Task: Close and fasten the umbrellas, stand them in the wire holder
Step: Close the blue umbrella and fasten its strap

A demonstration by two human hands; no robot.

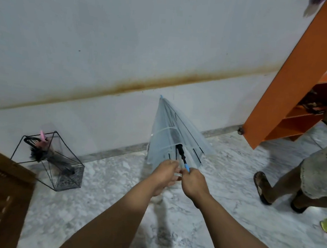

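A clear, pale blue umbrella (174, 132) is half folded, its tip pointing up toward the wall. My right hand (194, 181) grips its blue handle end. My left hand (165, 175) is just beside it, fingers curled on the lower edge of the canopy. A black wire holder (49, 161) stands on the floor at the left by the wall. One dark umbrella with a pink handle (46, 150) leans inside it.
An orange shelf unit (289, 90) rises at the right. Another person's legs in sandals (266, 187) stand close on the right. A brown wooden door (1, 195) fills the lower left. The floor is marble.
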